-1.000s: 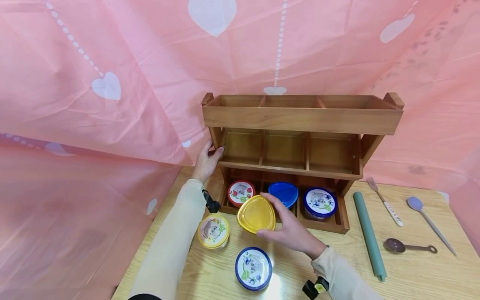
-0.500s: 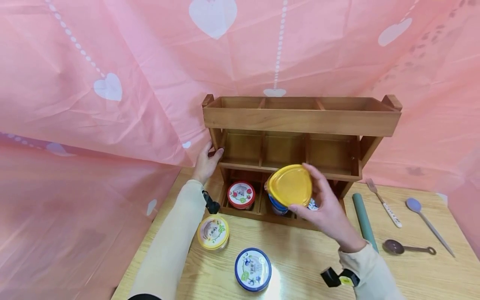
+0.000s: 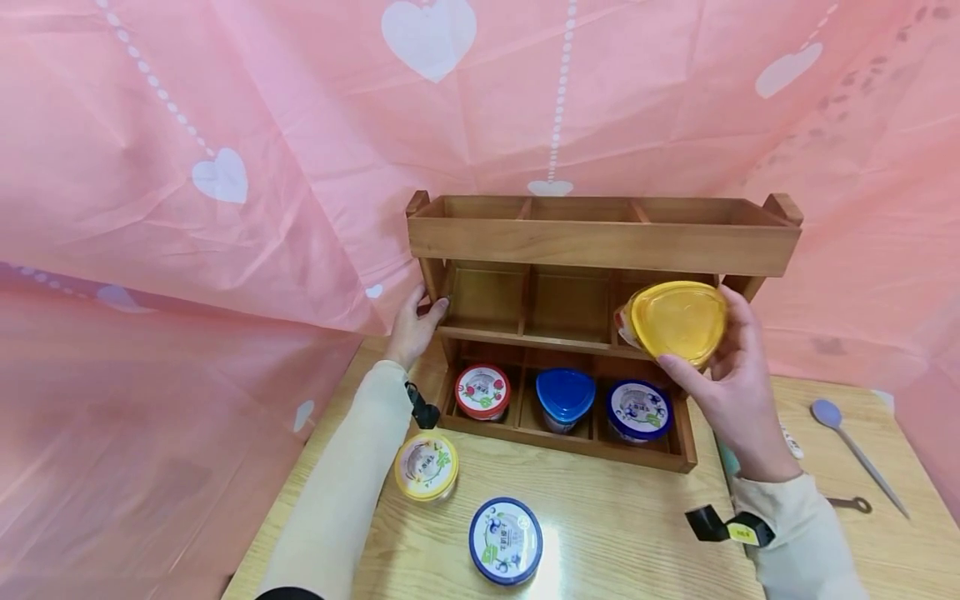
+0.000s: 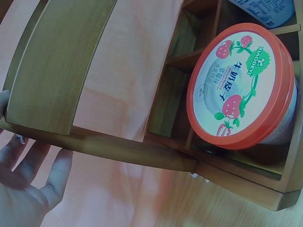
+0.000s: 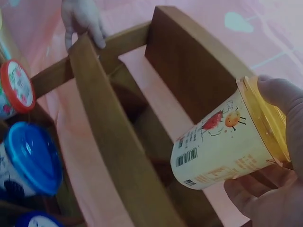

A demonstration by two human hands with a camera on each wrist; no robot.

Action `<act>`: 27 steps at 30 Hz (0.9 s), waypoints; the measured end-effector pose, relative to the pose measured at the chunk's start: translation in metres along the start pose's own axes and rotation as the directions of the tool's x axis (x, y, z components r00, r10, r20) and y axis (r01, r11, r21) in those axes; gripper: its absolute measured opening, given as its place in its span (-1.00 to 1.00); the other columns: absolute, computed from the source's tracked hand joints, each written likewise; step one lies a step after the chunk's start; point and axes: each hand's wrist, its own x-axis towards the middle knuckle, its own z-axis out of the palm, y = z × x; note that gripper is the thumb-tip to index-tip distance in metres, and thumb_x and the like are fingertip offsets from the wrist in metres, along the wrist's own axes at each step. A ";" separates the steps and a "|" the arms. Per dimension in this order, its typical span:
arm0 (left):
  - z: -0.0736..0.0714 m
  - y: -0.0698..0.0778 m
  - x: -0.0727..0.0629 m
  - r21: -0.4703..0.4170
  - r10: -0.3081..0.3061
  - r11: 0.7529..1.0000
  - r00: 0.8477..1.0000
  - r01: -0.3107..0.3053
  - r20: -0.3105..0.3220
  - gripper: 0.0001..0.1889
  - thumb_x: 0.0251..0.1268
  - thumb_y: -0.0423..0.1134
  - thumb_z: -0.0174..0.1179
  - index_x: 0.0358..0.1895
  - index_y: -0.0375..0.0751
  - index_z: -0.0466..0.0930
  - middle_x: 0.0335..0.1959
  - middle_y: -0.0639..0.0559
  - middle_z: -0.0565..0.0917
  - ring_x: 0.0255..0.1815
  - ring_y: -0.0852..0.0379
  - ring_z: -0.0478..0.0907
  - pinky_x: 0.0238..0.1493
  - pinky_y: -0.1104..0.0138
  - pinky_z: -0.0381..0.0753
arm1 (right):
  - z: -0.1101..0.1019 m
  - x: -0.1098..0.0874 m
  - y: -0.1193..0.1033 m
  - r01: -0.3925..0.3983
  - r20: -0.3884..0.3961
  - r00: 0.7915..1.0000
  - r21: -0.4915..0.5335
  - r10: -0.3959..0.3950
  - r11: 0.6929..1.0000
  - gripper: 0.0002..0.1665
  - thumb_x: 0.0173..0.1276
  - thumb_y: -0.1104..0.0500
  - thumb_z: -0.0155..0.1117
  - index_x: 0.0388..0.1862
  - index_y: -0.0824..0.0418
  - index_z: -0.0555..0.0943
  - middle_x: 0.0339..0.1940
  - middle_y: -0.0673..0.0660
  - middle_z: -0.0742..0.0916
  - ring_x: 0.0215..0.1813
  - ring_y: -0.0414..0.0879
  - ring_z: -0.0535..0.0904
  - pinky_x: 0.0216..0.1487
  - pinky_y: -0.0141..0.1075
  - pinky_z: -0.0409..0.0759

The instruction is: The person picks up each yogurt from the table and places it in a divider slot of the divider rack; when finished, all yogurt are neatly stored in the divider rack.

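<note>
Yellow-lidded cup (image 3: 678,321) is held tilted before the right compartment of the middle tier of the wooden rack (image 3: 600,242), its long axis running from base at left to lid at right. The nearer right hand (image 3: 738,387) grips the lid's rim from the right; the left hand (image 3: 412,329), well apart, holds the rack's left side.

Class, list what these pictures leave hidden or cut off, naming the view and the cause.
Head view, white handle: rest hidden behind the right hand.
Head view, brown ring-ended handle: rest hidden behind the right sleeve.
Head view, wooden rack: middle tier's right end, mostly behind the yellow-lidded cup.
Left wrist view, blue-lettered cup: cut off by the top edge.
</note>
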 end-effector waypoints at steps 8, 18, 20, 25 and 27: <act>0.000 0.000 0.002 0.002 -0.002 1.000 1.000 0.002 0.003 -0.42 0.49 -0.01 0.08 0.51 0.14 0.19 0.48 -0.03 0.31 0.38 -0.09 0.40 0.34 0.04 0.49 | -0.012 0.006 0.017 -0.065 -0.057 0.997 -0.123 0.058 0.990 0.11 0.17 0.53 0.35 0.56 0.03 0.04 0.31 -0.01 0.36 0.18 -0.19 0.46 0.07 -0.66 0.51; 0.000 -0.002 0.002 -0.004 -0.001 1.000 1.000 0.001 0.005 -0.43 0.48 0.01 0.08 0.50 0.16 0.20 0.49 -0.03 0.30 0.37 -0.12 0.41 0.33 0.01 0.49 | -0.016 0.017 0.035 -0.142 -0.066 0.989 -0.166 0.133 0.976 0.06 0.24 0.39 0.38 0.56 -0.05 0.02 0.30 -0.04 0.35 0.17 -0.23 0.45 0.02 -0.68 0.52; 0.000 -0.002 0.001 0.000 0.000 1.000 1.000 0.000 0.003 -0.43 0.48 0.01 0.08 0.49 0.16 0.21 0.49 -0.02 0.30 0.37 -0.12 0.40 0.32 0.00 0.49 | -0.017 0.019 0.039 -0.157 -0.061 0.987 -0.227 0.147 0.961 0.07 0.26 0.33 0.39 0.56 -0.07 -0.01 0.31 -0.03 0.34 0.18 -0.24 0.44 0.04 -0.70 0.49; 0.000 -0.003 0.001 -0.003 0.003 1.000 1.000 -0.003 0.000 -0.44 0.49 -0.01 0.08 0.49 0.15 0.22 0.48 -0.02 0.31 0.36 -0.13 0.41 0.32 0.00 0.49 | -0.017 0.023 0.044 -0.173 -0.036 0.984 -0.353 0.172 0.919 0.08 0.31 0.21 0.38 0.59 -0.07 -0.09 0.35 0.05 0.33 0.19 -0.27 0.41 0.06 -0.74 0.44; 0.000 -0.003 0.002 -0.007 0.004 1.000 1.000 -0.004 -0.001 -0.44 0.49 -0.01 0.08 0.49 0.15 0.22 0.48 -0.03 0.32 0.36 -0.13 0.42 0.32 0.01 0.49 | -0.017 0.025 0.044 -0.172 -0.028 0.984 -0.358 0.174 0.918 0.08 0.32 0.21 0.37 0.60 -0.06 -0.11 0.35 0.05 0.32 0.18 -0.29 0.41 0.05 -0.73 0.45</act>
